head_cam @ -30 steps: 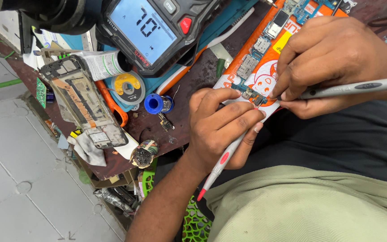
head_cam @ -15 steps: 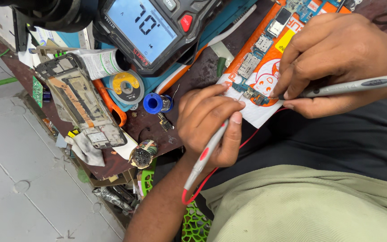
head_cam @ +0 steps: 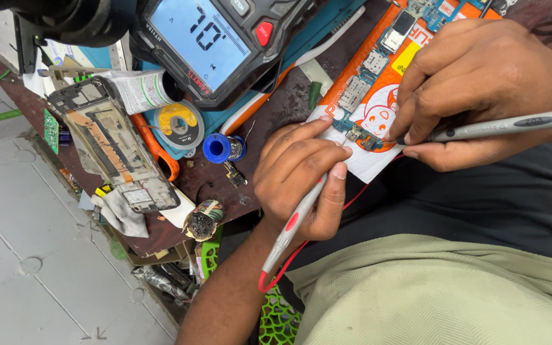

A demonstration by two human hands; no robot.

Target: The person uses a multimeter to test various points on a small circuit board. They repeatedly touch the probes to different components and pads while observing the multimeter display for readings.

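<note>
Item 1: your left hand [head_cam: 301,182], fingers clenched on a grey probe with a red lead [head_cam: 292,223], tip at the circuit board [head_cam: 368,105].
Item 2: your right hand [head_cam: 480,89], fingers grasping a grey probe [head_cam: 512,126], tip touching the same board.
Board lies on an orange card [head_cam: 384,115] at the bench [head_cam: 276,121] edge.
Meter [head_cam: 215,41], blue spool [head_cam: 220,148] and phone frame [head_cam: 113,147] lie beside it.
</note>
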